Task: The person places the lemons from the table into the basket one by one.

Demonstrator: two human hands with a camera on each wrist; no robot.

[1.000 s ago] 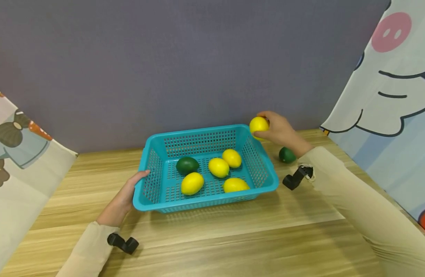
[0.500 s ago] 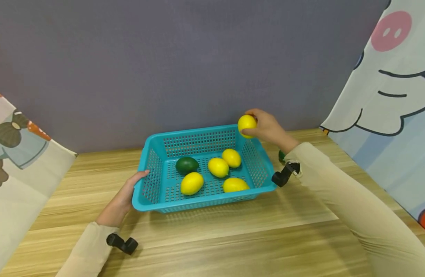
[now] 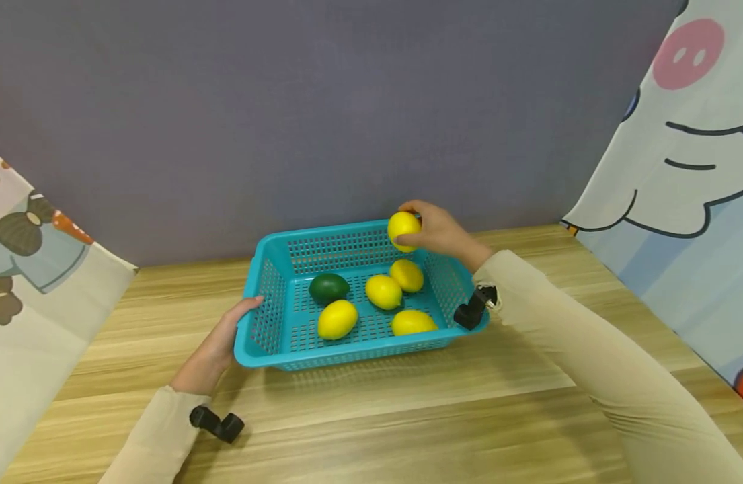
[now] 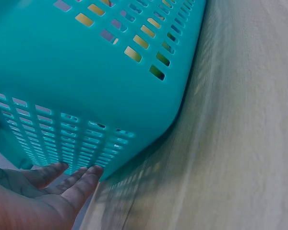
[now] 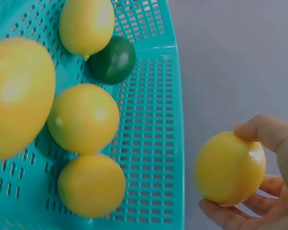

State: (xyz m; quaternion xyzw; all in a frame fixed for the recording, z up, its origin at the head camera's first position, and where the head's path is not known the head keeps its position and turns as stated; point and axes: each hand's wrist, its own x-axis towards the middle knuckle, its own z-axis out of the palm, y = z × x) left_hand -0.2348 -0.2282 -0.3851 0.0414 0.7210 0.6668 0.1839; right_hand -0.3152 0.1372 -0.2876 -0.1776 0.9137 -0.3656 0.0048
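Note:
A yellow lemon [image 3: 403,230] is held between the thumb and fingers of my right hand [image 3: 440,232], above the back right part of a turquoise plastic basket [image 3: 353,355]. The right wrist view shows that lemon [image 5: 229,168] with the thumb on one side and fingers on the other. My left hand [image 3: 218,336] holds the basket's left end, a fingertip over the rim. In the left wrist view its fingers [image 4: 81,187] lie against the perforated outer wall. Inside the basket rest several lemons [image 3: 337,320] and a dark green, smooth oval fruit [image 3: 329,288].
The basket stands on a light wood-grain table [image 3: 371,430]. A grey-purple partition [image 3: 347,121] rises right behind it. Cartoon-printed cloths hang on the left [image 3: 38,282] and right [image 3: 680,154]. Each wrist carries a small black camera mount.
My right hand has carried the lemon leftward from beyond the basket's right rim to over its back right part. The green fruit on the table at right is now hidden. My left hand stays put.

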